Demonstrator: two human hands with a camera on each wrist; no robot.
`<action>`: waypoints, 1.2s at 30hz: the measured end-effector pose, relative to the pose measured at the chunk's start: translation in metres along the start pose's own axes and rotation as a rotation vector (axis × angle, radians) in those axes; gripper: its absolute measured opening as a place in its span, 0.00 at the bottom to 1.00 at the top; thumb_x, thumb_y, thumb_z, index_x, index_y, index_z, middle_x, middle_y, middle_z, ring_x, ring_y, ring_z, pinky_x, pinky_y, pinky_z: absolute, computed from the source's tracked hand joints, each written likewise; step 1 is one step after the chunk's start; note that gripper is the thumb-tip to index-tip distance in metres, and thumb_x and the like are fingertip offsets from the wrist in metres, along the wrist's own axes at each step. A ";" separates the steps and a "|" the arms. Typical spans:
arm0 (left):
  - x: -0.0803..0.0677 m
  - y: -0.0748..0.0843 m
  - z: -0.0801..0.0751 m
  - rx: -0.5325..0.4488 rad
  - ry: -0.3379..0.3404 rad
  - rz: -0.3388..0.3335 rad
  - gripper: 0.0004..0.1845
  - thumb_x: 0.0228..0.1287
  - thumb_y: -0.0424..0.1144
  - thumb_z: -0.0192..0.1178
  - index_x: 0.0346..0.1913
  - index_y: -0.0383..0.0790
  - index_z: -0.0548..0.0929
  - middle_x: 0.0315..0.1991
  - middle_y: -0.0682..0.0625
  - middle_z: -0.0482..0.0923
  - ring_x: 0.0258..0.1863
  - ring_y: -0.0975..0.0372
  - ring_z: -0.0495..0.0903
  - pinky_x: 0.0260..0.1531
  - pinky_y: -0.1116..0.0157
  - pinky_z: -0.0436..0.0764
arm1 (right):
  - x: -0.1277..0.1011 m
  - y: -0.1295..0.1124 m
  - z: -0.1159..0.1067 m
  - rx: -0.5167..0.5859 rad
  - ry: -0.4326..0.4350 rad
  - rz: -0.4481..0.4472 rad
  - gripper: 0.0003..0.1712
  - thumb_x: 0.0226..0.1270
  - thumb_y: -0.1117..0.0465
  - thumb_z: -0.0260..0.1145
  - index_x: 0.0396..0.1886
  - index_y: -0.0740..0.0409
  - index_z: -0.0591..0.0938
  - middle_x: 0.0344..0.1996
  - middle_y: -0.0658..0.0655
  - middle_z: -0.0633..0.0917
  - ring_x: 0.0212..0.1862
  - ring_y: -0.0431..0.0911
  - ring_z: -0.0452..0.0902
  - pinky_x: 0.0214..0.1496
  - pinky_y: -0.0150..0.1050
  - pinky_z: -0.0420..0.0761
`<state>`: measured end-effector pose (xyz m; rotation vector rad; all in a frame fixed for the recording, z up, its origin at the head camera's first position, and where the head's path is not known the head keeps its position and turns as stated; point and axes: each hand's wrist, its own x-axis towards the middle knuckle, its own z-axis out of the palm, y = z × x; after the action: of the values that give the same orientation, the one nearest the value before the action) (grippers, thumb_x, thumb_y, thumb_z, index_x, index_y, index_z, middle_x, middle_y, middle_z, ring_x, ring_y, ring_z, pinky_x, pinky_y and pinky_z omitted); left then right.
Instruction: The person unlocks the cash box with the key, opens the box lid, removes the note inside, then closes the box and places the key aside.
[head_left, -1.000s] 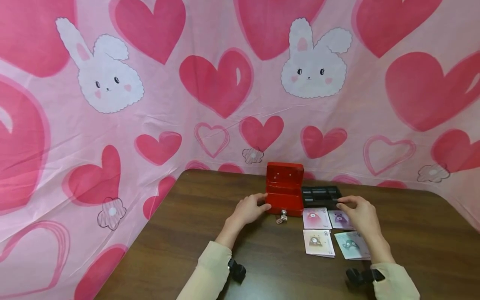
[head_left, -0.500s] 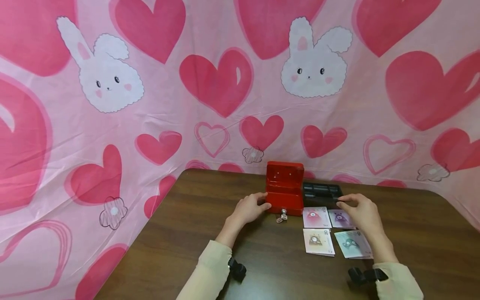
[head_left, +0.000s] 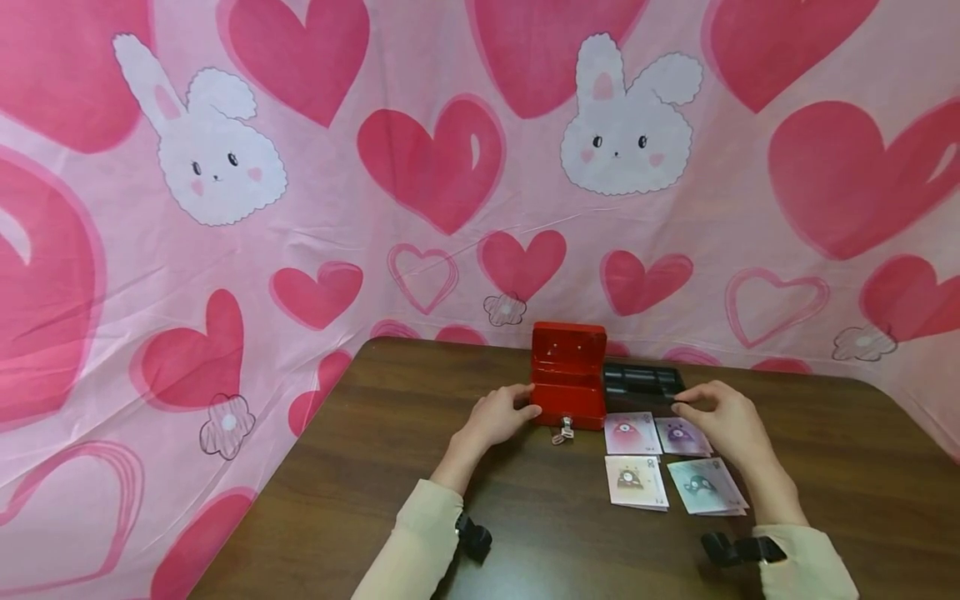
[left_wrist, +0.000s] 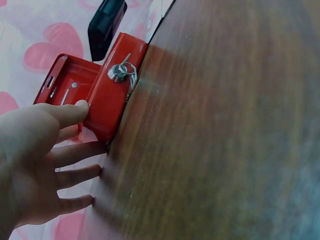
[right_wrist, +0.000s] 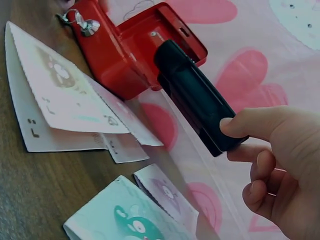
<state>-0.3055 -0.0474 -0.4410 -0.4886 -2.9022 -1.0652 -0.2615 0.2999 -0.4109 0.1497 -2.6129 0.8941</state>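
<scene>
A small red cash box [head_left: 568, 385] stands on the brown table [head_left: 390, 467] with its lid upright; keys [head_left: 561, 432] hang from its front lock. My left hand [head_left: 517, 408] holds the box's left end, thumb on the corner [left_wrist: 82, 106] and fingers along the side. My right hand [head_left: 686, 404] pinches the right end of a black plastic tray [head_left: 642, 379], held just off the table right of the box; in the right wrist view the black tray [right_wrist: 197, 97] sits between thumb and fingers.
Several picture notes lie in front of the tray: pink [head_left: 632, 433], purple [head_left: 681, 436], tan [head_left: 635, 482] and teal [head_left: 705, 486]. A pink heart-and-bunny cloth [head_left: 420, 167] hangs right behind the table's back edge.
My right hand has raised the black tray slightly and carried it a little toward the backdrop. The left hand and the red box have stayed put.
</scene>
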 end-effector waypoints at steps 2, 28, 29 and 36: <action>0.000 0.000 0.000 -0.002 0.003 0.001 0.27 0.69 0.54 0.59 0.68 0.50 0.76 0.64 0.51 0.79 0.64 0.54 0.77 0.66 0.44 0.68 | 0.000 -0.001 -0.002 0.000 -0.007 -0.004 0.13 0.63 0.55 0.71 0.40 0.60 0.88 0.44 0.66 0.85 0.49 0.63 0.78 0.47 0.60 0.76; 0.001 0.001 0.000 -0.008 -0.005 0.010 0.26 0.69 0.53 0.60 0.67 0.49 0.76 0.60 0.51 0.82 0.60 0.57 0.79 0.64 0.46 0.71 | 0.004 -0.027 0.014 -0.037 -0.072 -0.057 0.10 0.59 0.54 0.74 0.38 0.54 0.90 0.40 0.57 0.87 0.44 0.54 0.80 0.39 0.43 0.74; 0.001 0.001 0.000 -0.013 -0.005 0.010 0.26 0.69 0.53 0.60 0.67 0.49 0.76 0.60 0.51 0.82 0.60 0.57 0.79 0.64 0.46 0.71 | 0.004 -0.028 0.015 -0.034 -0.064 -0.062 0.10 0.59 0.55 0.74 0.38 0.54 0.90 0.39 0.57 0.87 0.43 0.53 0.80 0.38 0.42 0.74; 0.000 0.000 0.000 -0.040 -0.007 -0.006 0.28 0.69 0.53 0.60 0.69 0.47 0.74 0.60 0.50 0.81 0.60 0.55 0.79 0.65 0.45 0.69 | 0.004 -0.037 0.025 0.007 -0.029 -0.081 0.09 0.60 0.56 0.73 0.38 0.56 0.90 0.38 0.57 0.86 0.44 0.54 0.81 0.41 0.44 0.76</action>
<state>-0.3056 -0.0477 -0.4411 -0.4860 -2.8957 -1.1268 -0.2647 0.2550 -0.4068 0.2703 -2.6098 0.8789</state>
